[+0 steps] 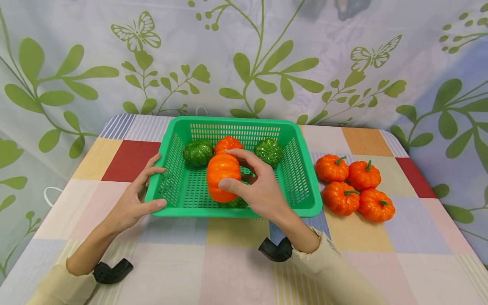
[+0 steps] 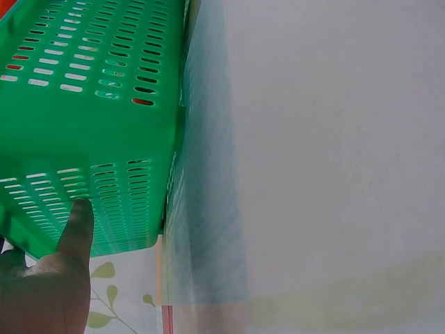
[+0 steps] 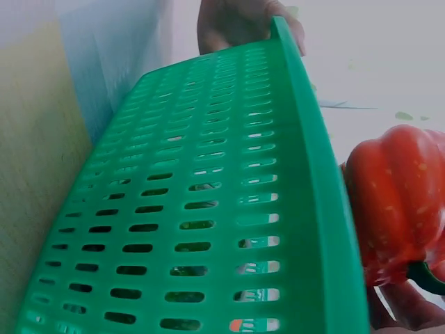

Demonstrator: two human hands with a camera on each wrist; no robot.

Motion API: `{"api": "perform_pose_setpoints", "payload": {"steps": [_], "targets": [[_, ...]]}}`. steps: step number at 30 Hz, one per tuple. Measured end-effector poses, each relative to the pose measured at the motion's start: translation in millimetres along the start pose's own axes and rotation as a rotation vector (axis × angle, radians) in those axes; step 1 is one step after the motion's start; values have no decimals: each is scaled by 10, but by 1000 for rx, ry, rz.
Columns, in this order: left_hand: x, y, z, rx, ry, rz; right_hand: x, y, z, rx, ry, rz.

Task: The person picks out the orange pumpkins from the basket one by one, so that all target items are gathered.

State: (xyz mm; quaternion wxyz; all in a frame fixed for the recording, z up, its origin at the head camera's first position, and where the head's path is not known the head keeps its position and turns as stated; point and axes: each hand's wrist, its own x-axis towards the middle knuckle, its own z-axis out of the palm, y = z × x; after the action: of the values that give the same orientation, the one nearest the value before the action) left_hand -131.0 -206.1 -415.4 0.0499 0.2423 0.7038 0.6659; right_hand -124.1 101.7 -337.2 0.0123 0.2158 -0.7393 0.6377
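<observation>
My right hand [image 1: 263,186] holds an orange toy pumpkin [image 1: 223,176] between thumb and fingers, over the green plastic basket [image 1: 232,212]. In the right wrist view this pumpkin [image 3: 396,202] shows its dark green stem, just past the basket's rim. My left hand [image 1: 131,201] grips the basket's left end, thumb and fingertips over the rim; in the left wrist view a finger [image 2: 78,226] lies against the outer wall. Inside the basket sit a green pumpkin [image 1: 198,152] at left, another green pumpkin [image 1: 269,152] at right and an orange pumpkin [image 1: 228,144] behind. A further green pumpkin [image 1: 234,203] is partly hidden below the held one.
Several orange pumpkins [image 1: 341,198] with green stems stand in a cluster on the patchwork tablecloth [image 1: 236,262], right of the basket. A pale curtain [image 1: 244,55] with green leaves and butterflies hangs behind the table.
</observation>
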Motion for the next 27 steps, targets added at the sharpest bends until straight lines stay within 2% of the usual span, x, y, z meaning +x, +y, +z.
{"api": "perform_pose_setpoints", "payload": {"steps": [14, 23, 27], "targets": [[1, 1, -1, -3, 1, 3, -179, -107, -158, -13, -3, -37], [7, -2, -3, 6, 4, 7, -319, -233, -257, -122, 8, 69], [5, -3, -2, 7, 4, 8, -388, -263, -295, -151, 6, 70]]}}
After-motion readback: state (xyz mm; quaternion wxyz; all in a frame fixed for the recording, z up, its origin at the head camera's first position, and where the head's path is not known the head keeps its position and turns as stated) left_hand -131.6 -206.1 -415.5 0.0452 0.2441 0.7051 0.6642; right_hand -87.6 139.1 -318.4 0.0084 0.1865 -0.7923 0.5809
